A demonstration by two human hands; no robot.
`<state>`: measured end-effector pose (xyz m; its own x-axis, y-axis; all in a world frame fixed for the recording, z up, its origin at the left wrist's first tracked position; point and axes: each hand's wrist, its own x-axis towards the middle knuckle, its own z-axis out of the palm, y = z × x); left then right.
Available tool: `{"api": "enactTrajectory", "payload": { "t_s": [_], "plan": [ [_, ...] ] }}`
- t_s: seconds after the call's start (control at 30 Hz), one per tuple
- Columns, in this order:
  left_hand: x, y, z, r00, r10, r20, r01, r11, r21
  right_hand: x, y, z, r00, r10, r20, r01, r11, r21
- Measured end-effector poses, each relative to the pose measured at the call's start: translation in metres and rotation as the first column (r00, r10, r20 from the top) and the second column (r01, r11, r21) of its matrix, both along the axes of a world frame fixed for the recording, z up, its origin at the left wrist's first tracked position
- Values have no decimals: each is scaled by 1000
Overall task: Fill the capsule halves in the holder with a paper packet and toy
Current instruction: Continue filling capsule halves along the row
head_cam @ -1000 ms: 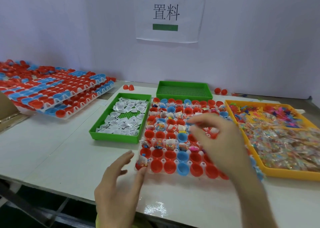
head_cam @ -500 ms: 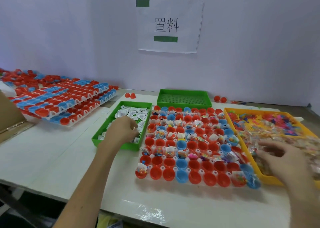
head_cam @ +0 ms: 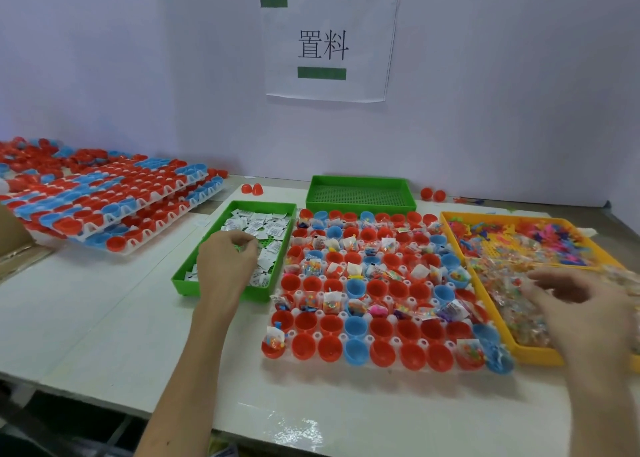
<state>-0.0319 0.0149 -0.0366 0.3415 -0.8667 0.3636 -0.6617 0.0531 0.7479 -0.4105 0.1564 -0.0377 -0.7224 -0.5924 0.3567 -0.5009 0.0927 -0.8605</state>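
- Starting at the edge nearest you, the front row of the holder (head_cam: 423,342) is mostly bare capsule halves (head_cam: 303,345). Only the cup at its left end and two at its right end have a fill, and the row behind it looks empty.
- Further in, one full row carries packets and toys, and the rows beyond it are patchy. The back row is bare. By my reckoning you are well under halfway.
- Your right hand (head_cam: 581,307) hovers low over the toy bags (head_cam: 509,304) in the yellow tray (head_cam: 533,356), just right of the holder. It is blurred, the fingers look loosely spread, and I cannot tell whether they have a bag.
- Your left hand (head_cam: 225,262) reaches into the green tray (head_cam: 187,280), just left of the holder. Its fingers are curled down among the paper packets (head_cam: 263,224), but I cannot tell whether one is pinched.
- Beyond these sit an empty green tray (head_cam: 360,180), stacked holders (head_cam: 114,210) of capsule halves at far left, and a paper sign (head_cam: 329,46) on the wall.
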Motion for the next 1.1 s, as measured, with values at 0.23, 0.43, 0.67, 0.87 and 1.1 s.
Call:
{"api": "enactTrajectory", "payload": {
  "t_s": [0.23, 0.43, 0.67, 0.87, 1.1],
  "plan": [
    [0, 4, 2, 997, 33, -68, -40, 993, -112, -1, -3, -1, 998, -55, 8, 56, 990, -127],
    [1, 4, 1, 992, 48, -117, -65, 987, -145, -4, 1, -1, 994, -105, 36, 111, 965, -239],
    [0, 7, -1, 992, 65, -109, -84, 979, -186, -5, 5, 1, 986, -165, 20, 164, 944, -285],
    [0, 6, -2, 990, 71, -121, -91, 982, -167, 1, 4, 7, 996, -89, 5, 86, 944, -320],
    [0, 10, -1, 978, 36, -207, -77, 978, -195, 14, 3, 16, 999, -33, -2, 30, 926, -376]
  ]
}}
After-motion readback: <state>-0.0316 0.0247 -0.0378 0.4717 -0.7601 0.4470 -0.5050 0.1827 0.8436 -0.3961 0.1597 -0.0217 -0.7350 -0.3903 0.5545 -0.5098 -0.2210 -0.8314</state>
